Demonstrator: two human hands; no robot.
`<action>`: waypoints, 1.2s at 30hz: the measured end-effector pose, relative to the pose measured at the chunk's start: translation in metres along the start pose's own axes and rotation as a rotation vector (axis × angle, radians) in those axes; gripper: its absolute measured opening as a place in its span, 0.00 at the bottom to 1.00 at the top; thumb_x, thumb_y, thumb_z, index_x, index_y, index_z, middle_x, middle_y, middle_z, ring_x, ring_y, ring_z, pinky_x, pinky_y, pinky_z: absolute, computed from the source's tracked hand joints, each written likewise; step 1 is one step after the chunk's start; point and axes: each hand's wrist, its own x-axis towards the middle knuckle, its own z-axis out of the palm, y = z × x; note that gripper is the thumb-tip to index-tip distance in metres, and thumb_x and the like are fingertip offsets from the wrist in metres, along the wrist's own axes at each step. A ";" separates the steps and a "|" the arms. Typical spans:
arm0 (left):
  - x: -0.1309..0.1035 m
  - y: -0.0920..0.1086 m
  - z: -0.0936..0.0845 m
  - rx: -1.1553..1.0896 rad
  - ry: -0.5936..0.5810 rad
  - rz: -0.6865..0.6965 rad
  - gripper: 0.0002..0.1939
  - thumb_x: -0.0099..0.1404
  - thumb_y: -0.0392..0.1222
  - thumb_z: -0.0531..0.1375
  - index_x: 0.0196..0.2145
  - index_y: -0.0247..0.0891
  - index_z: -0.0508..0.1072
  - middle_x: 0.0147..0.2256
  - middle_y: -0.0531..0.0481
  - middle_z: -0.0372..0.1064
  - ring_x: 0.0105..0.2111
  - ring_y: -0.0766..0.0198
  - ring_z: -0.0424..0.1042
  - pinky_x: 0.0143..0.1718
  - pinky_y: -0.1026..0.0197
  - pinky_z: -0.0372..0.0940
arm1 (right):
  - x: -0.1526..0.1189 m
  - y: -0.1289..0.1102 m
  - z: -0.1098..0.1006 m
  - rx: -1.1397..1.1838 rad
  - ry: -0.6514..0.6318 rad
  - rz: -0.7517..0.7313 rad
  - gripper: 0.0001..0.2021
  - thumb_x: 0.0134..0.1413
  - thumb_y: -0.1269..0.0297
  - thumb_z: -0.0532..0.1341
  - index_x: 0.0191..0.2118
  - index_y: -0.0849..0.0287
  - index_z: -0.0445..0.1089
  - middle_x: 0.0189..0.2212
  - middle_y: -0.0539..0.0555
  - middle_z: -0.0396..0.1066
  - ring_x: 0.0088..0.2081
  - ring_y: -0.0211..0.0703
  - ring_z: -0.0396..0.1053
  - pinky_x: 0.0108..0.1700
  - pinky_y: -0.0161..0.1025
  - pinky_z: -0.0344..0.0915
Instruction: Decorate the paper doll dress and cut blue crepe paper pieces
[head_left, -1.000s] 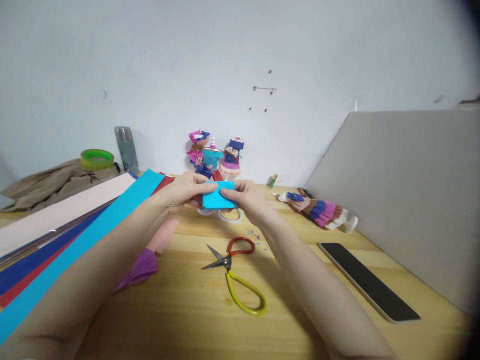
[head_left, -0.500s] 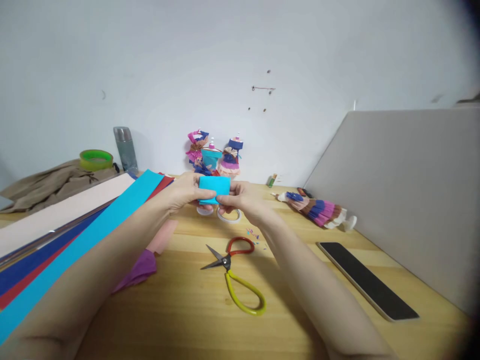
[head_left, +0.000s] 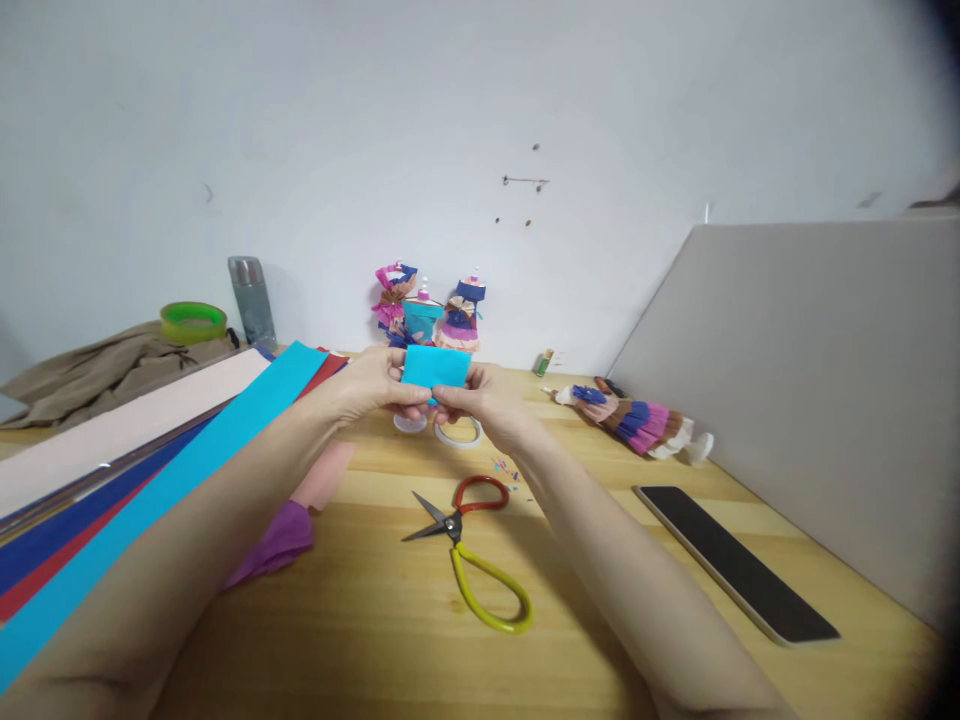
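Between my two hands is a small rectangle of bright blue paper [head_left: 436, 367], raised above the table. My left hand [head_left: 379, 383] pinches its left side, thumb along the lower edge. My right hand [head_left: 480, 393] grips the lower right part, its thumb tip close to the left one. Below them on the wood lies a white ring [head_left: 459, 432], probably a tape roll, partly covered by my right hand. Nearer to me rest scissors [head_left: 452, 525] with blades apart, one handle red and one yellow. Tiny paper scraps [head_left: 506, 468] are scattered beside them.
Long coloured paper strips [head_left: 247, 400] lie on the left, with purple paper [head_left: 277, 540] under my forearm. Dressed paper figures [head_left: 461, 315] stand by the wall. Another figure [head_left: 637, 420] lies at right, near a phone [head_left: 735, 560]. A bottle [head_left: 252, 300] and green tape [head_left: 193, 322] are far left.
The blue paper has shifted slightly right and up in my fingers and now looks wider. My arms stay almost in place.
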 end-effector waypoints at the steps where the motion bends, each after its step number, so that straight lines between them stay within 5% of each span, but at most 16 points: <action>1: 0.000 -0.001 0.001 -0.018 0.000 -0.010 0.19 0.47 0.42 0.71 0.35 0.30 0.74 0.29 0.45 0.76 0.25 0.66 0.74 0.30 0.63 0.69 | 0.000 0.001 0.002 0.015 0.020 -0.020 0.15 0.33 0.56 0.70 0.26 0.60 0.71 0.21 0.51 0.73 0.21 0.35 0.67 0.26 0.35 0.63; 8: 0.005 -0.009 0.008 -0.153 -0.007 -0.020 0.13 0.49 0.43 0.69 0.24 0.31 0.72 0.20 0.50 0.70 0.20 0.70 0.68 0.24 0.66 0.63 | 0.002 0.004 -0.002 0.064 0.048 -0.056 0.15 0.37 0.55 0.69 0.28 0.60 0.72 0.23 0.50 0.73 0.24 0.37 0.68 0.28 0.35 0.65; 13: 0.004 -0.006 0.003 0.203 -0.025 0.055 0.04 0.50 0.36 0.62 0.21 0.33 0.71 0.17 0.54 0.65 0.18 0.72 0.62 0.22 0.66 0.57 | 0.001 -0.004 -0.015 0.019 0.056 -0.165 0.19 0.39 0.54 0.69 0.38 0.58 0.73 0.33 0.52 0.75 0.33 0.40 0.70 0.35 0.37 0.67; 17: 0.001 -0.004 0.002 0.387 -0.032 0.119 0.07 0.51 0.36 0.61 0.18 0.35 0.68 0.16 0.58 0.59 0.18 0.73 0.57 0.20 0.67 0.50 | 0.000 -0.006 -0.017 -0.080 -0.060 -0.123 0.15 0.35 0.58 0.71 0.31 0.61 0.74 0.28 0.51 0.74 0.30 0.38 0.69 0.35 0.37 0.66; 20: 0.002 -0.005 0.006 0.288 0.049 0.114 0.05 0.50 0.37 0.63 0.24 0.35 0.70 0.19 0.57 0.63 0.20 0.72 0.61 0.23 0.67 0.53 | 0.002 -0.002 -0.014 -0.056 -0.034 -0.087 0.14 0.35 0.57 0.70 0.26 0.61 0.72 0.23 0.49 0.71 0.25 0.36 0.66 0.32 0.37 0.65; 27: 0.010 -0.019 0.016 -0.161 0.093 0.094 0.20 0.47 0.48 0.70 0.32 0.33 0.71 0.29 0.49 0.74 0.28 0.64 0.72 0.33 0.61 0.66 | 0.008 0.007 -0.010 0.109 0.157 -0.125 0.16 0.31 0.56 0.72 0.27 0.60 0.73 0.23 0.48 0.72 0.25 0.36 0.67 0.32 0.37 0.66; 31: 0.011 -0.016 0.013 -0.119 0.251 0.109 0.20 0.42 0.45 0.72 0.23 0.36 0.64 0.19 0.54 0.69 0.21 0.67 0.69 0.27 0.64 0.64 | 0.007 0.006 -0.014 0.108 0.143 -0.130 0.17 0.32 0.55 0.72 0.29 0.60 0.75 0.25 0.49 0.74 0.27 0.37 0.68 0.33 0.37 0.67; 36: 0.008 -0.009 0.008 0.016 0.283 0.155 0.14 0.43 0.41 0.70 0.25 0.35 0.70 0.19 0.56 0.69 0.21 0.68 0.68 0.25 0.65 0.63 | 0.007 0.006 -0.016 0.059 0.148 -0.124 0.18 0.34 0.53 0.72 0.31 0.61 0.75 0.28 0.52 0.76 0.28 0.39 0.69 0.35 0.38 0.68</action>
